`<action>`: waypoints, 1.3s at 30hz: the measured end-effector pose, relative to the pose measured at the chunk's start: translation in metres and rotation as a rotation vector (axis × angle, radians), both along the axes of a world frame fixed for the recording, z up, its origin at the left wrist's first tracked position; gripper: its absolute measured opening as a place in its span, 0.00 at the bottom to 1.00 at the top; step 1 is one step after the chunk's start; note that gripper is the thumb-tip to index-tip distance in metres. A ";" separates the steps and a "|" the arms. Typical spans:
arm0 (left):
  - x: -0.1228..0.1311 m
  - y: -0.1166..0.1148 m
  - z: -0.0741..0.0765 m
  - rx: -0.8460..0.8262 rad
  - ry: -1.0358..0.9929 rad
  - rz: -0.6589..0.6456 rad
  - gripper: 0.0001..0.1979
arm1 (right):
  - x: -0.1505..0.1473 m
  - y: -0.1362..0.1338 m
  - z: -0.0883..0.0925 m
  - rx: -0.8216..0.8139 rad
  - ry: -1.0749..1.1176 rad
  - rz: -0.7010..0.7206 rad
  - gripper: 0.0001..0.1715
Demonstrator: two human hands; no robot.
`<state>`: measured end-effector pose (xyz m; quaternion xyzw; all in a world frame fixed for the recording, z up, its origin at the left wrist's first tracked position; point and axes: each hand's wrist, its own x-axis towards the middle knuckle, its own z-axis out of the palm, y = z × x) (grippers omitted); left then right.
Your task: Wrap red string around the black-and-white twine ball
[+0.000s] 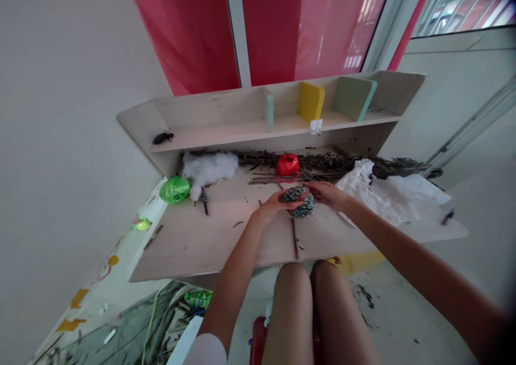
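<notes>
A ball of dark green and white twine, with some red showing at its middle, is between my hands above the desk. My left hand grips its left side, a digit lying across its front. At the ball's upper right, my right hand has its fingers closed against the edge; their tips are partly hidden. Just below the ball, a thin brown stick lies on the desk. Behind my hands sits a red roll of plastic string, close to several thin sticks.
White fluffy stuffing and a green string ball lie at the left. Dry twigs run along the back beneath a shelf. A crumpled white plastic bag covers the right side. My knees are under the front edge.
</notes>
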<state>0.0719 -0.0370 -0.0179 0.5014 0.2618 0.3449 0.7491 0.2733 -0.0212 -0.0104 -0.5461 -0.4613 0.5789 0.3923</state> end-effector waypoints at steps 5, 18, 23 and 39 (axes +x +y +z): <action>0.005 0.004 -0.009 0.161 0.146 0.037 0.32 | 0.001 -0.004 0.016 -0.007 -0.025 -0.063 0.23; 0.009 0.012 -0.025 0.328 0.178 0.315 0.40 | -0.007 -0.018 0.035 0.463 -0.367 0.031 0.27; 0.008 0.010 -0.023 0.440 0.190 0.304 0.45 | -0.011 -0.023 0.037 0.517 -0.388 0.057 0.27; 0.012 0.014 -0.018 0.340 0.205 0.590 0.28 | -0.016 -0.038 0.028 0.476 -0.388 0.089 0.28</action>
